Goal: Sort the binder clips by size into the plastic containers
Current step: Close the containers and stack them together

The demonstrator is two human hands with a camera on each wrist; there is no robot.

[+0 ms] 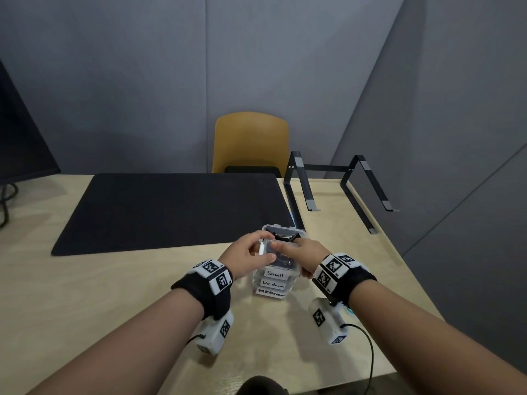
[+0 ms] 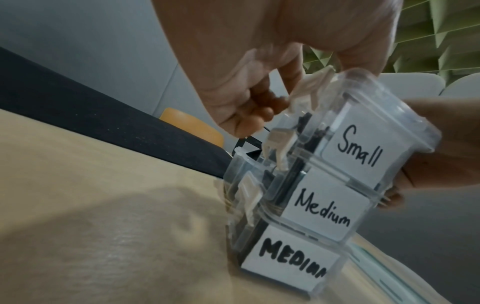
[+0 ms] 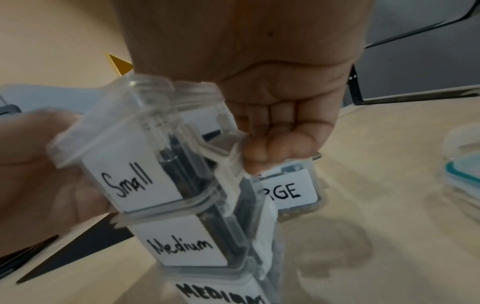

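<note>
Stack of three clear plastic lidded containers point(image 1: 276, 276) stood near the right edge of the pale wooden worktop point(image 1: 119, 303), just off the near right corner of the black rectangular desk mat point(image 1: 171, 209). Labels read, top to bottom, "Small", "Medium", "MEDIUM". Black binder clips point(image 2: 309, 131) were visible through the walls.

A fourth clear container, labelled "…RGE" point(image 3: 285, 191), stood just behind the stack toward the far edge; it was open, with dark clips inside.

Left hand point(image 1: 245, 256): fingers curled, pinching the white latch tab point(image 2: 311, 86) on the left side of the clear "Small" container point(image 2: 363, 131). Right hand point(image 1: 309, 253): fingers curled round the right side of the same container, at its right latch. Both grips were closed on the top box.

Key relation: the box sat directly between the two hands, one latch to each hand, neither nearer. The stack's long axis ran vertical. Judgement: the step in hand was working the latches on "Small", though opening versus closing could not be told. The stack is tall and narrow, so a sideways pull could tip it.

Surroundings: black metal laptop stand point(image 1: 339, 189) at the far right corner; a clear lid with a teal seal point(image 3: 462, 162) to the right; yellow chair point(image 1: 251, 141) beyond the far edge; grey panel walls point(image 1: 142, 81); dark monitor point(image 1: 17, 132) at the left edge.
</note>
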